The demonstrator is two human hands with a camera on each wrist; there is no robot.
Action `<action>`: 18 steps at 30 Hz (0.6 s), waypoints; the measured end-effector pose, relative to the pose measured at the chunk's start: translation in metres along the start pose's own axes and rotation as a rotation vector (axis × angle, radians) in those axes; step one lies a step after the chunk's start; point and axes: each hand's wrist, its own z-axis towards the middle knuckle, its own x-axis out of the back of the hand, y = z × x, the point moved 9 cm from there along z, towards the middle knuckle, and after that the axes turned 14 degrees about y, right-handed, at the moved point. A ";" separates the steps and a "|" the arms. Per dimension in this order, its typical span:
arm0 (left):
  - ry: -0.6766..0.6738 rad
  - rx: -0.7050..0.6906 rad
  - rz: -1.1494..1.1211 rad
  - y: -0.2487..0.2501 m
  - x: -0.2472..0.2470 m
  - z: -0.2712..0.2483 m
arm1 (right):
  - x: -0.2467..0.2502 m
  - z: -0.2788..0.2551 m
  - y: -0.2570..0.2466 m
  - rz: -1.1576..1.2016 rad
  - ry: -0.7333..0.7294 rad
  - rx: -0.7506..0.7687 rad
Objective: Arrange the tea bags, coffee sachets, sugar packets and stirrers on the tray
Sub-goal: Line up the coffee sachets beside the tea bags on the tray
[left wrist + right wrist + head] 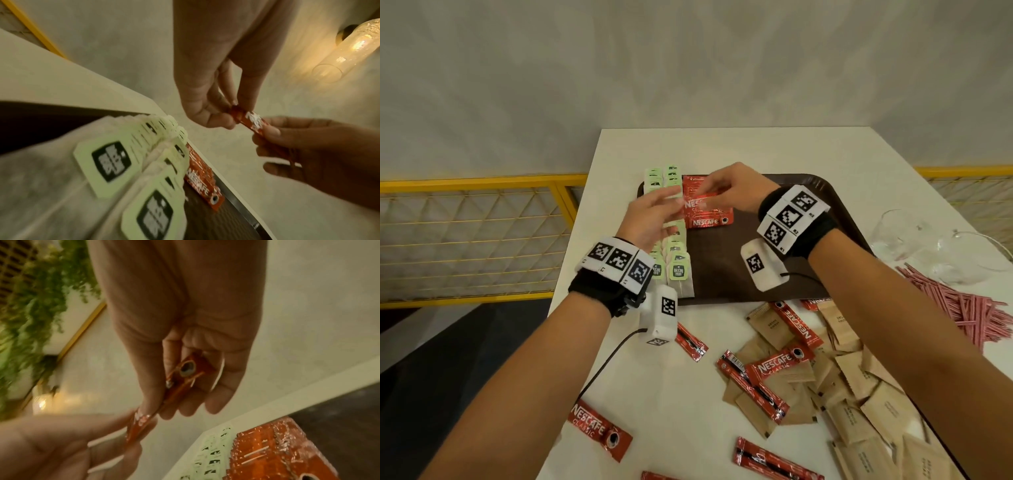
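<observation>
- The tea bags [675, 260] lie in two rows along the left side of the brown tray [835, 209], with their green tags up.
- The left hand [650, 219] is above these rows, and its thumb and fingers pinch the left end of one red coffee sachet [697, 202].
- The right hand [736, 190] pinches the other end of the same sachet, so both hands hold it in the air over the tray.
- Just under it, the coffee sachets [705, 219] already placed make a red stack on the tray, touching the right side of the tea bag rows.
- I judge that the coffee step is in hand: the tea bags look finished and only some sachets are on the tray.
- The next move probably needs the held sachet to be lowered flat beside or on the red stack, with its edges in line, without pushing the tea bags.
- On the white worktop [619, 144] near the person, more red sachets are mixed with the brown sugar packets [859, 404].
- At the far right the pink stirrers [962, 305] lie in a loose pile beside clear glasses [914, 240].
</observation>
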 end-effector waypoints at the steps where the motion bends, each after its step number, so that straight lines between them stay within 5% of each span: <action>1: 0.036 -0.004 0.009 0.002 0.009 0.005 | 0.003 0.003 0.007 0.034 0.019 -0.049; 7: 0.276 -0.002 0.266 -0.017 0.083 0.045 | -0.003 0.015 0.062 -0.254 0.017 -0.207; 14: 0.078 0.185 0.448 -0.074 0.076 0.048 | -0.033 0.025 0.080 -0.329 -0.019 -0.238; 18: 0.097 0.215 0.398 -0.078 0.078 0.050 | -0.038 0.030 0.080 -0.390 -0.020 -0.222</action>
